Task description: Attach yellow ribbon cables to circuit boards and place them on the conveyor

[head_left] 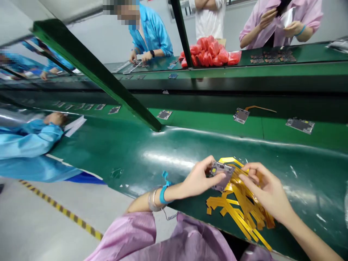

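Observation:
My left hand (199,178) grips a small circuit board (223,178) between thumb and fingers, tilted above the green bench. My right hand (263,190) is closed in a pinch at the board's right side, on what looks like the end of a yellow flex cable; its fingertips partly hide the spot. Whether that cable is joined to the board I cannot tell. Beneath both hands lies a loose pile of yellow flex cables (244,206). A blue wrist strap (164,194) with a coiled cord and a clear bangle are on my left wrist.
Beyond the bench (130,145) runs a green conveyor belt (201,123) carrying several boards, one with a cable (241,115). A slanted green post (108,79) stands left of centre. A co-worker's sleeve (29,139) is at left. Red pouches (209,52) are heaped across the line near other people.

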A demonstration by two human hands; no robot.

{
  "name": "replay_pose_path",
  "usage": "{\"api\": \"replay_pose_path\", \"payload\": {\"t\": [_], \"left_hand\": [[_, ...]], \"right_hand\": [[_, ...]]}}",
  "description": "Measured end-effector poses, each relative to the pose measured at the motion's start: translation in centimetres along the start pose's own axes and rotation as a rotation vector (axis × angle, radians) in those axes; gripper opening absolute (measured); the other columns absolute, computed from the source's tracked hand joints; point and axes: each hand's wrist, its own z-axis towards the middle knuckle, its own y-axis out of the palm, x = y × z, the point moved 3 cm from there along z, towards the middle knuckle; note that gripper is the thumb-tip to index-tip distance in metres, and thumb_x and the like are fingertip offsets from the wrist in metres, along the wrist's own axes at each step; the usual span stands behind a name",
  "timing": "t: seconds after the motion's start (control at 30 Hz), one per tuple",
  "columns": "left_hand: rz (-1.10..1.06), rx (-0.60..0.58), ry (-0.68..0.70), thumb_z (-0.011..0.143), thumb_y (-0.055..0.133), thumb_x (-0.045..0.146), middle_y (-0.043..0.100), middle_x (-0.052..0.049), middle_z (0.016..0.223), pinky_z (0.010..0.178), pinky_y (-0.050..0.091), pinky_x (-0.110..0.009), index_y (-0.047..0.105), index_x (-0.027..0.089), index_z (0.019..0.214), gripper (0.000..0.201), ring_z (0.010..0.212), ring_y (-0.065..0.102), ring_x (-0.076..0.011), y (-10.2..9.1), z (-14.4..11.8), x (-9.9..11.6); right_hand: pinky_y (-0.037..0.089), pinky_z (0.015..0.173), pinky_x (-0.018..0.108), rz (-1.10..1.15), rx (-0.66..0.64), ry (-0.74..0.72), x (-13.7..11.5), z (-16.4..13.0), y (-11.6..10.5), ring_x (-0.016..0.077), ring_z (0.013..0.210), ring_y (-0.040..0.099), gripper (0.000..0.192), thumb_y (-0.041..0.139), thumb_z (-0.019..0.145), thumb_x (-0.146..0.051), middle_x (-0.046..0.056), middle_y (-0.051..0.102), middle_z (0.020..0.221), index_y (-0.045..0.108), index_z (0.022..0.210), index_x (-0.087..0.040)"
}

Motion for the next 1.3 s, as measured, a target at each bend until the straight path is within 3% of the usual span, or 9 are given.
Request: {"api": "replay_pose_path", "payload": {"t": [0.13,0.43,0.57,0.67,0.73,0.83,0.93,1.1,1.3], "left_hand": [[0.079,-0.028,0.022,0.086,0.068,0.035,0.057,0.002,0.073,0.059,0.041,-0.024,0.054,0.018,0.086,0.023,0.062,0.051,-0.0114,1.8,-2.2,0.9],[0.157,-0.119,0.056,0.091,0.063,0.039,0.064,0.000,0.073,0.056,0.042,-0.026,0.065,0.016,0.106,0.028,0.058,0.053,-0.0127,3.1,-3.0,1.7],[-0.048,-0.148,-0.012,0.091,0.066,0.040,0.068,-0.004,0.091,0.072,0.051,-0.029,0.061,0.017,0.112,0.031,0.078,0.062,-0.0169,3.6,-2.4,0.9],[-0.341,-0.212,-0.091,0.086,0.074,0.038,0.064,-0.007,0.110,0.091,0.050,-0.032,0.056,0.018,0.116,0.040,0.100,0.061,-0.0186,3.6,-1.5,0.6],[-0.441,-0.266,-0.217,0.085,0.075,0.042,0.063,-0.003,0.096,0.082,0.051,-0.029,0.057,0.018,0.106,0.037,0.086,0.061,-0.0153,3.6,-1.0,0.4],[-0.401,-0.299,-0.316,0.087,0.073,0.045,0.055,0.003,0.075,0.063,0.045,-0.024,0.056,0.017,0.090,0.033,0.064,0.050,-0.0103,3.4,-0.7,0.5],[-0.300,-0.335,-0.190,0.087,0.074,0.035,0.059,0.001,0.083,0.066,0.044,-0.024,0.058,0.016,0.090,0.025,0.072,0.052,-0.0120,3.4,-0.7,1.0],[-0.200,-0.382,-0.074,0.089,0.070,0.030,0.060,-0.002,0.091,0.077,0.045,-0.028,0.058,0.017,0.096,0.019,0.083,0.055,-0.0151,3.4,-1.5,1.4],[-0.158,-0.393,-0.074,0.092,0.067,0.035,0.058,-0.001,0.087,0.069,0.044,-0.027,0.056,0.018,0.098,0.021,0.076,0.051,-0.0138,3.5,-2.4,1.2]], "right_hand": [[0.039,0.051,0.024,-0.121,0.015,-0.076,-0.7,-1.8,0.2,0.0117,0.052,0.044,0.013,0.067,0.093,-0.036,-0.005,0.051,0.063,0.070,0.090,-0.023],[0.040,0.049,0.023,-0.233,0.041,-0.249,-1.7,-3.5,0.1,0.0110,0.050,0.050,0.003,0.064,0.095,-0.025,-0.005,0.059,0.066,0.068,0.095,-0.026],[0.049,0.063,0.025,-0.324,0.066,-0.335,-1.7,-4.3,0.5,0.0138,0.061,0.062,0.007,0.060,0.096,-0.021,-0.001,0.068,0.077,0.064,0.098,-0.026],[0.053,0.065,0.028,-0.329,0.064,-0.239,-1.7,-4.8,-0.1,0.0180,0.068,0.065,0.025,0.064,0.094,-0.034,0.003,0.070,0.086,0.062,0.117,-0.025],[0.055,0.063,0.029,-0.258,-0.009,-0.122,-1.6,-5.1,-0.7,0.0204,0.072,0.067,0.043,0.063,0.093,-0.046,0.005,0.071,0.090,0.059,0.129,-0.025],[0.053,0.056,0.025,-0.162,-0.036,0.001,-1.7,-5.5,-1.5,0.0186,0.066,0.066,0.030,0.054,0.098,-0.048,0.004,0.072,0.082,0.071,0.105,-0.025],[0.051,0.052,0.024,-0.145,0.071,0.104,-1.8,-5.9,-1.8,0.0175,0.061,0.065,0.030,0.061,0.094,-0.047,0.003,0.074,0.077,0.072,0.079,-0.023],[0.052,0.052,0.024,-0.156,0.154,0.112,-2.5,-5.9,-1.2,0.0165,0.054,0.064,0.028,0.068,0.089,-0.045,0.001,0.075,0.070,0.075,0.072,-0.024],[0.052,0.051,0.023,-0.152,0.143,0.081,-2.6,-5.7,-0.8,0.0147,0.051,0.063,0.023,0.068,0.089,-0.039,-0.001,0.076,0.069,0.075,0.072,-0.026]]}}
